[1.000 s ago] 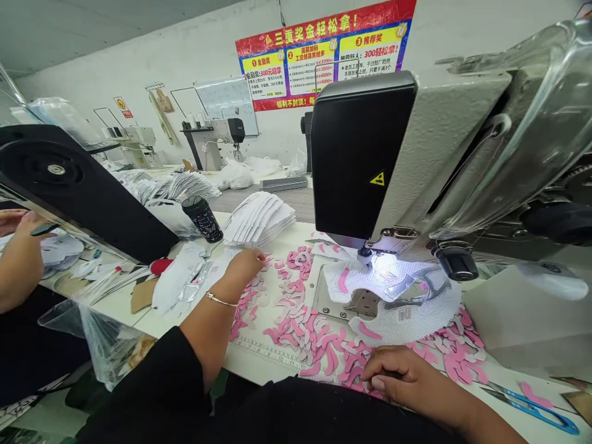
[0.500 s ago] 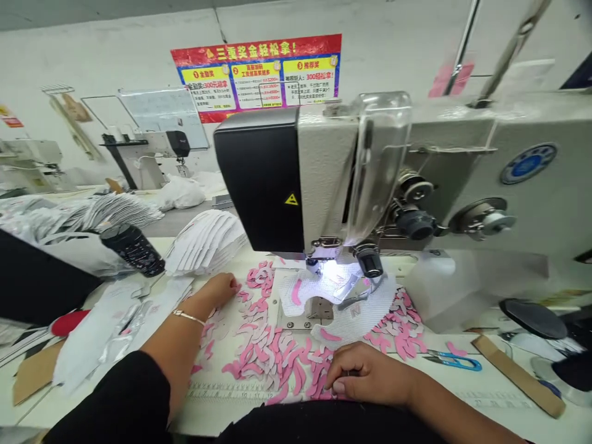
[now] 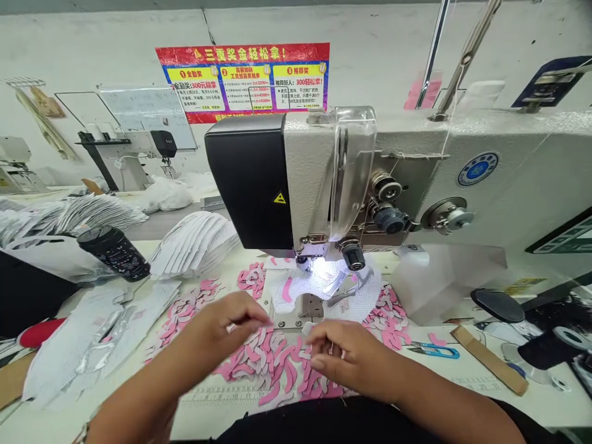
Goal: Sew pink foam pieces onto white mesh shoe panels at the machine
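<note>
Pink cut-out pieces (image 3: pixel 272 364) lie loose across the surface (image 3: pixel 462 394) in front of the sewing machine (image 3: pixel 250 179), spread thin, seemingly so that we can pick out single ones. Our left hand (image 3: pixel 222 327) and right hand (image 3: pixel 345 351) hover just above them, the fingers (image 3: pixel 252 314) drawn together in a pinch; whether they grip a piece, we cannot tell. Beyond, the presser foot (image 3: pixel 303 262) sits on a white mesh panel (image 3: pixel 346 302), held flat under it, while a fanned stack of white panels (image 3: pixel 194 243) waits within reach beside the machine.

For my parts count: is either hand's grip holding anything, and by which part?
Cannot tell: the left hand and right hand pinch above the pink pieces, but blur hides anything between the fingers.
</note>
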Tool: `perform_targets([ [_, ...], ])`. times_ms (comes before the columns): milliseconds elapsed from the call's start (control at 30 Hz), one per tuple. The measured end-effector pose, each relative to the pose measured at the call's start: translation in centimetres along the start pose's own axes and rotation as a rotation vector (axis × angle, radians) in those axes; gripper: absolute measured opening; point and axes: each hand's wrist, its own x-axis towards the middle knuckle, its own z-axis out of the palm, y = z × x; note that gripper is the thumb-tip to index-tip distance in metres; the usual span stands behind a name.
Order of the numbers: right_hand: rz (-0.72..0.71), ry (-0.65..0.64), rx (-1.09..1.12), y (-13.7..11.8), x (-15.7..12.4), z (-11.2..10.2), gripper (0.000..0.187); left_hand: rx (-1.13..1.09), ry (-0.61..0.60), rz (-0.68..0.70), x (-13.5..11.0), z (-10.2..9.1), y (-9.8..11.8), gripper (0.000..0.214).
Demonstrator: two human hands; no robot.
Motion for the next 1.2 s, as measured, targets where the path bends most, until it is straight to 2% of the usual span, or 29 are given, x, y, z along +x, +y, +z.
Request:
perform_targets([
  [33, 0.011, 0.031, -0.032, -0.5, 0.4, 0.2, 0.027, -0.027, -0.062, 0.068, -0.3, 1.1, 1.4, 0.010],
  [100, -0.023, 0.052, -0.118, -1.1, 1.0, 0.5, 0.020, -0.087, -0.130, 0.075, -0.6, 3.0, 3.2, 0.008],
  [200, -0.086, 0.123, -0.158, -1.0, 1.1, 0.8, 0.022, -0.323, -0.106, -0.060, -0.7, 5.0, 3.6, 0.017],
  [267, -0.062, 0.209, -0.100, -0.8, 0.9, 0.8, 0.026, -0.495, -0.109, -0.161, -0.5, 5.6, 3.4, 0.022],
  [333, -0.053, 0.282, -0.071, -0.7, 0.7, 0.5, 0.030, -0.561, -0.115, -0.206, 0.0, 5.7, 3.6, 0.019],
  [433, -0.171, 0.372, -0.199, -0.4, 0.9, -0.7, 0.031, -0.448, -0.022, -0.177, 1.4, 5.1, 4.6, 0.020],
  [500, -0.260, 0.461, -0.388, 0.0, 1.4, -1.7, 0.023, -0.315, 0.061, -0.134, 2.7, 4.4, 5.3, 0.019],
  [567, -0.286, 0.516, -0.572, 0.5, 1.9, -2.7, 0.010, -0.217, 0.113, -0.105, 4.0, 4.0, 5.6, 0.019],
  [667, -0.272, 0.479, -0.719, 1.6, 2.3, -3.4, 0.023, -0.135, 0.150, -0.066, 5.7, 4.2, 5.3, 0.016],
  [733, -0.289, 0.480, -0.751, 2.3, 2.4, -3.3, 0.023, -0.069, 0.173, -0.035, 6.4, 4.7, 4.8, 0.015],
  [867, -0.398, 0.569, -0.758, 3.4, 2.8, -2.9, 0.024, -0.041, 0.224, -0.056, 6.9, 5.5, 4.1, 0.015],
  [1000, -0.492, 0.634, -0.738, 3.9, 3.2, -2.7, 0.026, 0.015, 0.191, -0.070, 6.7, 5.6, 3.9, 0.022],
  [1200, -0.504, 0.661, -0.762, 4.3, 3.2, -2.4, 0.027, -0.017, 0.175, -0.054, 6.7, 5.9, 3.0, 0.022],
])
